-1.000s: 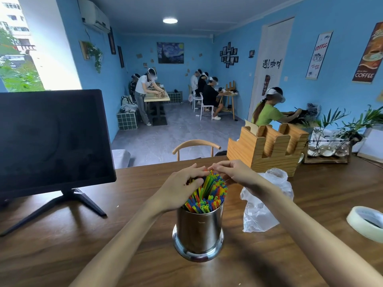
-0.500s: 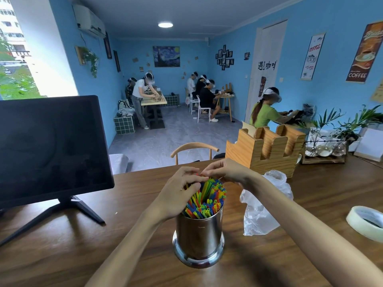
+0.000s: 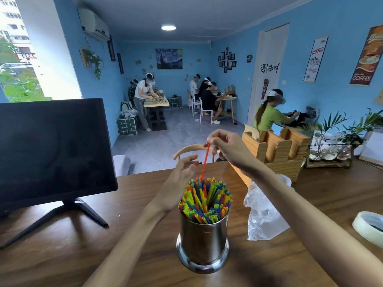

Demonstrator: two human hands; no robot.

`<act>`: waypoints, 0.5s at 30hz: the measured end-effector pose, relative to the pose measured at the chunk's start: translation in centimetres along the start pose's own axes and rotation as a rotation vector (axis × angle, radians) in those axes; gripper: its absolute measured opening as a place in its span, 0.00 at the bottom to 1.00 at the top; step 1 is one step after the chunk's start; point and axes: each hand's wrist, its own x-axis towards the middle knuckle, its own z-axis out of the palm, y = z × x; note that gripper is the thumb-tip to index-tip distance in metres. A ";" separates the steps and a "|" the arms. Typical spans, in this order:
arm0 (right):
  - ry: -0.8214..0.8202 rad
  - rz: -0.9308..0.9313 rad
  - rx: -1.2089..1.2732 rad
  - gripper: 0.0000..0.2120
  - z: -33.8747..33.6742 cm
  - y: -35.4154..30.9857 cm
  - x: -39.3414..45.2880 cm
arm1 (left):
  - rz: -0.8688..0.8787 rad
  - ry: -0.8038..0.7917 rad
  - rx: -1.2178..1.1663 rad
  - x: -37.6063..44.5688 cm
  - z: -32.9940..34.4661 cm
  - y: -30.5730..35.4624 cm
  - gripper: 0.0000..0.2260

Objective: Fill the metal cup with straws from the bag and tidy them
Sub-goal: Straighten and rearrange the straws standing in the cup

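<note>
A shiny metal cup [image 3: 204, 243] stands on the wooden table, packed with several colourful straws [image 3: 206, 198]. My right hand [image 3: 224, 145] is raised above the cup and pinches the top of a single red straw [image 3: 204, 162], whose lower end still sits among the others. My left hand [image 3: 181, 175] hovers just left of the straw tops with fingers loosely curled, holding nothing. A crumpled clear plastic bag [image 3: 264, 212] lies to the right of the cup, partly behind my right forearm.
A black monitor [image 3: 51, 150] on a stand occupies the left of the table [image 3: 62, 255]. A wooden holder [image 3: 277, 152] stands behind the bag. A tape roll [image 3: 370, 226] lies at the right edge. A chair back [image 3: 186, 151] shows beyond the table's far edge.
My right hand has risen from the straw tops, drawing one red straw upward. My left hand has let go of the bundle and moved slightly away to the left.
</note>
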 end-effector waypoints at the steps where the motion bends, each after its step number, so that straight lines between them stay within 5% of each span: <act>1: 0.000 -0.015 0.071 0.07 0.0 -1.1 0.0 | 0.009 0.029 0.026 0.2 -0.2 0.1 0.16; 8: 0.062 -0.109 0.399 0.08 -0.2 -5.6 -0.5 | -0.029 -0.017 0.255 0.8 -0.5 0.9 0.09; 15: 0.098 0.089 0.901 0.11 -2.3 -4.2 -0.3 | 0.095 0.087 -0.142 -0.1 -2.0 2.5 0.21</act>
